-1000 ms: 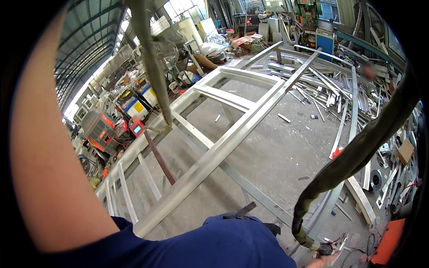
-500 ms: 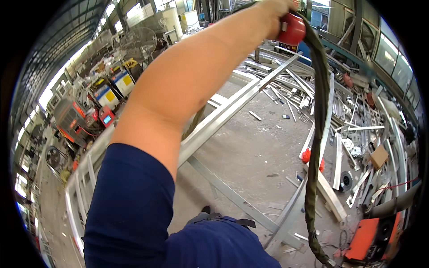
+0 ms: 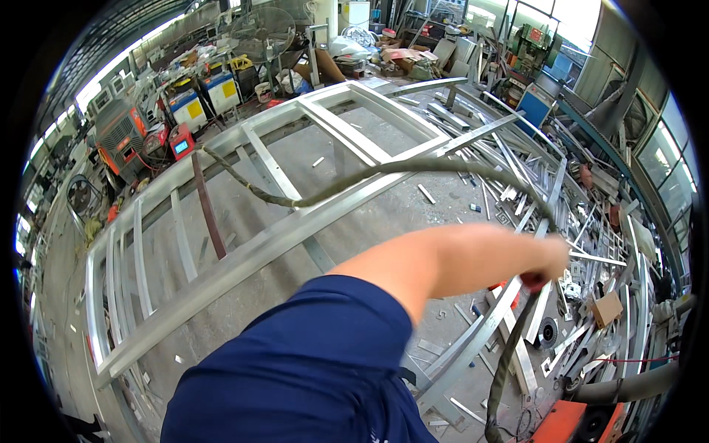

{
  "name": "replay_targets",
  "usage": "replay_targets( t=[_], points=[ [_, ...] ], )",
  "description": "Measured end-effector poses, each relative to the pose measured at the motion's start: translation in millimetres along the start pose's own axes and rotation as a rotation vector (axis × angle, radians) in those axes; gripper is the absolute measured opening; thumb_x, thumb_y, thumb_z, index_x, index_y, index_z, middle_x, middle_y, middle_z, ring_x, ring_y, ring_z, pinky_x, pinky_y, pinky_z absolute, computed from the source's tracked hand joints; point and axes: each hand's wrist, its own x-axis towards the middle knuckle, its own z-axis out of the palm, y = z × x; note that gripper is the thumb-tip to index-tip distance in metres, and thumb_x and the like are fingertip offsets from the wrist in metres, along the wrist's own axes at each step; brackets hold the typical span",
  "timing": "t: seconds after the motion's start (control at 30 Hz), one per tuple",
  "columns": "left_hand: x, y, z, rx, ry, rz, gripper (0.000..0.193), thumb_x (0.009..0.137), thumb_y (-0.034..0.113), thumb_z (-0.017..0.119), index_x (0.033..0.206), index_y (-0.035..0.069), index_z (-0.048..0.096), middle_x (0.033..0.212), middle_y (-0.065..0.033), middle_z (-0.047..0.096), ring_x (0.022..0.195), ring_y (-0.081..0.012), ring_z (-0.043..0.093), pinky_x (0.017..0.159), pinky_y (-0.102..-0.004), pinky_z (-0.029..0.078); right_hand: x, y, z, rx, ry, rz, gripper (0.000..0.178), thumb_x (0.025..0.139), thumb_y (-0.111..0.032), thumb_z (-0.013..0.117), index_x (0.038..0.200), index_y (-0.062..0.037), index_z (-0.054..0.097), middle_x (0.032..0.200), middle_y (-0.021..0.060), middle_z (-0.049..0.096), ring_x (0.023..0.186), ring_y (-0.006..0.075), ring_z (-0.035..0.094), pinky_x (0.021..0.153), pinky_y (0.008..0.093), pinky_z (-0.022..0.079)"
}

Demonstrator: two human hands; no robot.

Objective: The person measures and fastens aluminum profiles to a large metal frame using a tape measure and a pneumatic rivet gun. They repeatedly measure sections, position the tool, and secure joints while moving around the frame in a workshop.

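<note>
My left hand (image 3: 550, 257) is out to the right at the end of my stretched arm. It is smeared by motion, but it appears closed round a long dark green sheathed cable (image 3: 436, 165). From the hand the cable runs left across the metal frame toward the red machine with a lit screen (image 3: 182, 142). Its other part hangs down toward an orange-red machine (image 3: 569, 422) at the lower right. Just below the hand shows a dark red rounded thing (image 3: 533, 281), mostly hidden, its kind unclear. My right hand is out of view.
A large welded frame of silver bars (image 3: 244, 255), with one brown crossbar (image 3: 208, 207), lies across the floor. Metal offcuts, a cardboard box (image 3: 607, 308) and a black-rimmed disc (image 3: 547, 334) clutter the right. A big fan (image 3: 262, 33) and several machines stand at the back left.
My left hand has swung down from the top of the view to the right side, bringing the cable with it. The cable now stretches across the frame. The view has shifted too.
</note>
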Motion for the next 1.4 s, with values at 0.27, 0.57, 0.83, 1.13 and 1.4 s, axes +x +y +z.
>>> replay_targets(
  t=[0.27, 0.57, 0.83, 1.13, 1.4],
  points=[
    [-333.7, -12.1, 271.5, -0.727, -0.518, -0.669, 0.048, 0.08, 0.041, 0.067, 0.095, -0.004, 0.07, 0.091, -0.0258, 0.069, 0.085, -0.0392, 0.068, 0.076, -0.0478, 0.053, 11.5, -16.6, 43.8, -0.232, -0.301, 0.026, 0.037, 0.094, -0.037, 0.058, 0.107, -0.0015, 0.056, 0.078, 0.0026, 0.057, 0.071, 0.0191, 0.058, 0.073, 0.0359, 0.051],
    [-686.4, 112.5, 351.7, -0.927, -0.448, -1.805, 0.055, 0.076, 0.046, 0.072, 0.091, -0.007, 0.071, 0.098, -0.0298, 0.068, 0.091, -0.041, 0.068, 0.08, -0.0444, 0.054, 5.9, 41.3, 218.7, -0.521, -0.927, 0.083, 0.033, 0.094, -0.027, 0.061, 0.112, 0.0004, 0.056, 0.08, 0.0039, 0.057, 0.067, 0.0156, 0.057, 0.065, 0.0324, 0.051],
    [-805.0, 322.9, 500.9, -1.346, -0.613, -2.132, 0.051, 0.081, 0.049, 0.065, 0.095, 0.0, 0.074, 0.098, -0.0222, 0.071, 0.086, -0.0345, 0.071, 0.081, -0.0424, 0.054, -126.8, 174.7, 446.3, -0.919, -1.208, -0.029, 0.043, 0.085, -0.006, 0.071, 0.124, -0.0037, 0.055, 0.089, 0.0035, 0.056, 0.068, 0.0132, 0.056, 0.059, 0.0285, 0.048],
    [-867.0, 361.1, 565.6, -1.64, -0.391, -2.198, 0.051, 0.083, 0.046, 0.067, 0.106, 0.001, 0.072, 0.107, -0.0183, 0.071, 0.09, -0.0304, 0.068, 0.081, -0.0407, 0.053, -258.7, 297.8, 597.6, -1.162, -1.48, -0.325, 0.036, 0.085, -0.018, 0.077, 0.108, 0.0013, 0.057, 0.075, 0.0053, 0.062, 0.064, 0.0131, 0.06, 0.058, 0.031, 0.049],
    [-949.6, 183.8, 455.5, -1.386, 0.731, -2.628, 0.042, 0.084, 0.035, 0.069, 0.091, -0.006, 0.068, 0.08, -0.0192, 0.069, 0.064, -0.0309, 0.064, 0.059, -0.0438, 0.049, -324.5, 435.1, 761.9, -1.2, -1.593, -0.36, 0.052, 0.086, -0.019, 0.074, 0.125, 0.0035, 0.048, 0.09, 0.0111, 0.065, 0.072, 0.0173, 0.062, 0.065, 0.0341, 0.052]
  ],
)
